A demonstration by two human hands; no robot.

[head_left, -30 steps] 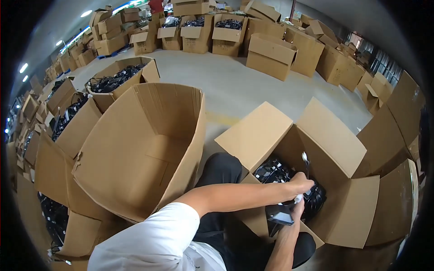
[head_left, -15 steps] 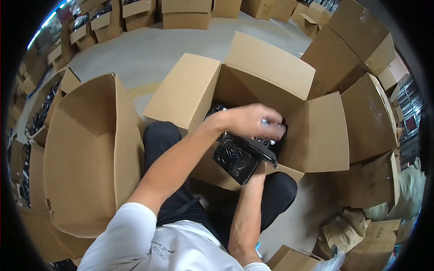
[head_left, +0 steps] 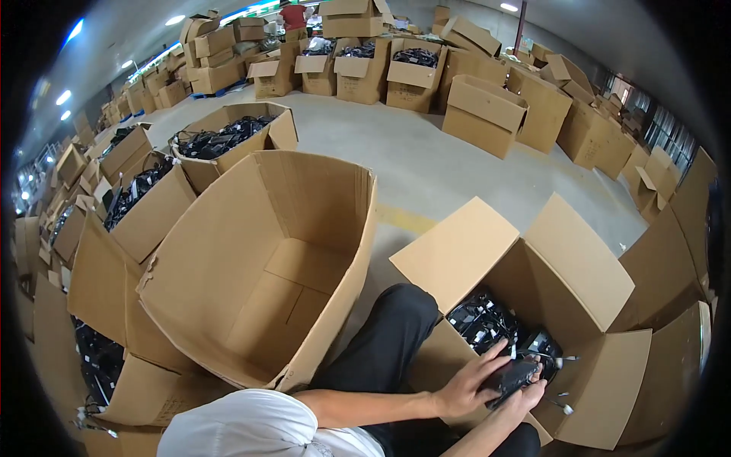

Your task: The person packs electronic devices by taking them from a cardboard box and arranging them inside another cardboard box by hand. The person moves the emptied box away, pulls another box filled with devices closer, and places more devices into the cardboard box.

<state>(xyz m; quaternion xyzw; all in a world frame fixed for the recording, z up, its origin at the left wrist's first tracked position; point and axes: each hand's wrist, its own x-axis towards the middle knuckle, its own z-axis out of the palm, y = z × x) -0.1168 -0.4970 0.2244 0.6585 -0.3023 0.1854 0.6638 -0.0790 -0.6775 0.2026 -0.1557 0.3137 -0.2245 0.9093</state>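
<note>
A black boxy device (head_left: 509,378) with thin cables and white plugs is held between both hands, over the near edge of an open carton (head_left: 563,286). My left hand (head_left: 463,390) lies over its left side, fingers curled across the top. My right hand (head_left: 524,399) grips it from the near right, thumb and fingers around it. Fingers and cables partly cover the device. Inside the carton, several similar black units (head_left: 481,320) with cables and white connectors lie piled below my hands.
Left of my knee stands a large open carton (head_left: 228,259), its inner walls and bottom visible. Cartons of black cabled goods (head_left: 221,137) line the left and back. More cartons (head_left: 662,365) crowd the right. Grey floor (head_left: 343,126) stretches ahead. A person in red (head_left: 293,17) is far back.
The view has swung left and up. My left hand has come down from above the black items onto the device beside my right hand. The black slab's broad, shiny face no longer shows.
</note>
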